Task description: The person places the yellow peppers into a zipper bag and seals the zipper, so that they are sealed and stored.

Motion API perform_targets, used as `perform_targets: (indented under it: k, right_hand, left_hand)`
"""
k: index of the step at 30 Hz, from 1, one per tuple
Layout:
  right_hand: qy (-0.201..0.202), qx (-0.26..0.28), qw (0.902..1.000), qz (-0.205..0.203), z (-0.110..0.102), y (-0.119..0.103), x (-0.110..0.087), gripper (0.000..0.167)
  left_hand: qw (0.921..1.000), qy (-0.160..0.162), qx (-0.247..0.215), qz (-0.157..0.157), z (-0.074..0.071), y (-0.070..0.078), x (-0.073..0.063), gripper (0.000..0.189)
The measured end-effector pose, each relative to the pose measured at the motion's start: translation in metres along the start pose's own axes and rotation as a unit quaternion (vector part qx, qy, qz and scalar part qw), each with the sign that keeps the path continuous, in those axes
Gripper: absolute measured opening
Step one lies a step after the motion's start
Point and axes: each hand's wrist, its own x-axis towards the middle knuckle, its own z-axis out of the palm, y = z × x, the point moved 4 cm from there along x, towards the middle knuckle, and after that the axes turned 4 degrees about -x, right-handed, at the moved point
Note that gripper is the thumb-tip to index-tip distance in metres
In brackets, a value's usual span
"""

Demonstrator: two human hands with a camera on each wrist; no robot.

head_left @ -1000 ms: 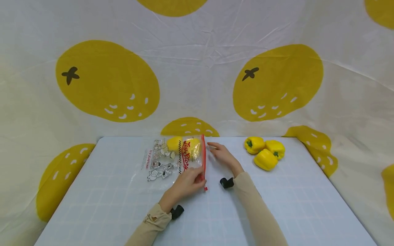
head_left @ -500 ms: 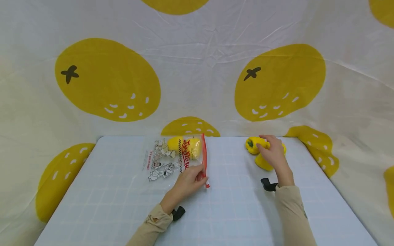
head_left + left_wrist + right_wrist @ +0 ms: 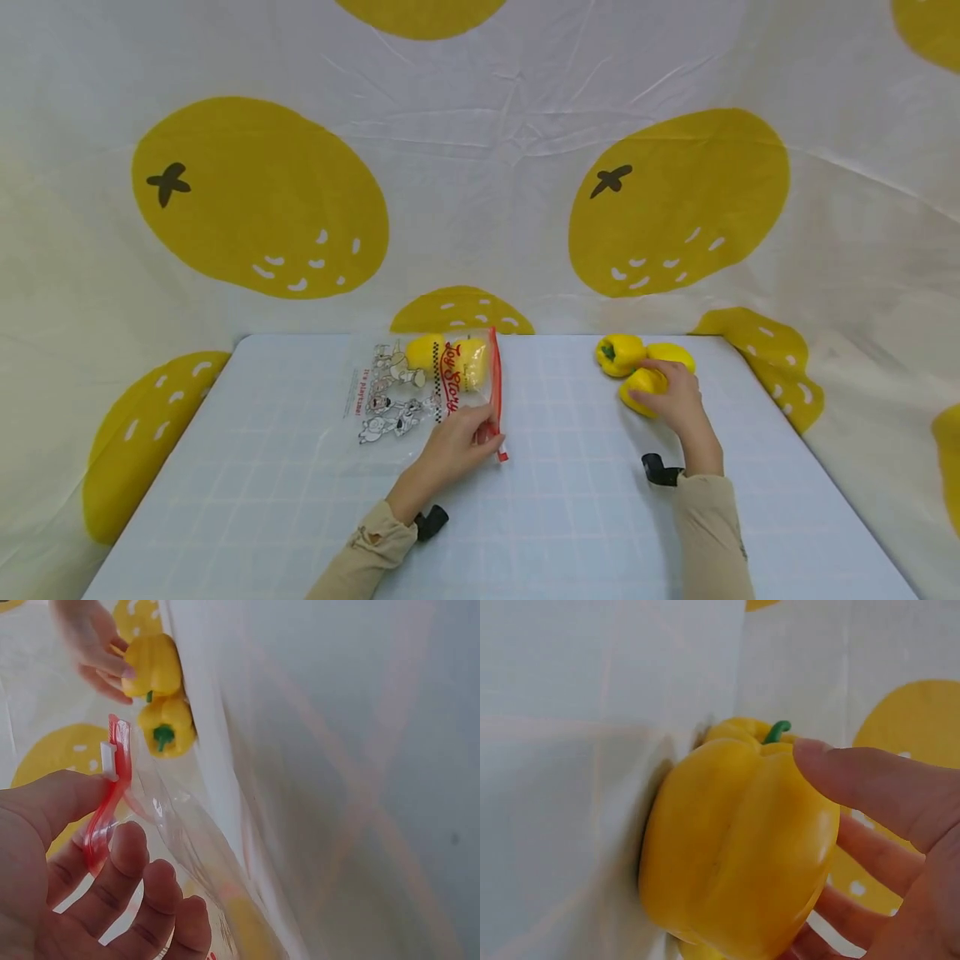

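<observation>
A clear zip bag (image 3: pixel 401 421) with cartoon print and red lettering lies flat at the table's centre-left. Two yellow bell peppers (image 3: pixel 472 371) show through its plastic. My left hand (image 3: pixel 452 443) pinches the red zip edge (image 3: pixel 112 787) near its lower end, thumb on one side and fingers on the other. On the right, my right hand (image 3: pixel 681 408) holds the nearest loose yellow bell pepper (image 3: pixel 739 832), its thumb beside the green stem and its fingers behind. That pepper lies close against the tabletop. Two more bell peppers (image 3: pixel 620 357) sit just behind it.
A white table (image 3: pixel 300 517) with faint grid lines carries everything. Behind it hangs a white curtain (image 3: pixel 480 208) with large yellow fruit prints. Black wrist mounts (image 3: pixel 660 471) stick out from both wrists.
My right hand has moved right from beside the bag's zip edge to the peppers, then slightly down onto the nearest one. My left hand has stayed at the zip edge.
</observation>
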Motion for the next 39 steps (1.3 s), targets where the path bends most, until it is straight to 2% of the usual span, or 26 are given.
perform_targets:
  k: [5, 15, 17, 21, 26, 30, 36, 39]
  right_hand:
    - [0.003, -0.013, 0.9999, -0.003, 0.0, 0.0, -0.003, 0.062]
    - [-0.02, -0.034, 0.9989, -0.024, 0.001, 0.0, -0.008, 0.063]
    - [-0.02, -0.041, 0.9988, -0.019, 0.002, -0.001, -0.008, 0.065]
    - [-0.014, -0.046, 0.9987, 0.019, 0.001, 0.0, -0.009, 0.068]
    - [0.009, 0.038, 0.9979, 0.052, -0.004, -0.01, -0.01, 0.073]
    - [0.038, 0.125, 0.9908, 0.035, -0.006, -0.026, -0.009, 0.072]
    - [0.047, 0.225, 0.9731, 0.009, 0.001, -0.057, -0.002, 0.061]
    - [0.045, 0.279, 0.9593, 0.003, 0.01, -0.074, 0.001, 0.054]
  left_hand:
    - [1.0, -0.001, -0.003, 0.006, 0.0, -0.001, 0.001, 0.019]
    - [0.9999, -0.006, 0.009, 0.011, 0.001, -0.001, 0.003, 0.019]
    - [0.9999, -0.006, 0.008, 0.01, 0.001, -0.001, 0.003, 0.019]
    - [0.9999, -0.014, 0.007, 0.001, 0.002, -0.001, 0.003, 0.019]
    - [0.9998, -0.017, 0.009, -0.006, 0.002, 0.0, 0.003, 0.02]
    - [0.9999, -0.011, 0.009, -0.002, 0.001, 0.0, 0.002, 0.02]
    - [1.0, -0.008, 0.003, 0.005, 0.001, -0.003, 0.001, 0.02]
    - [0.9999, -0.013, -0.001, 0.001, 0.001, -0.004, 0.001, 0.02]
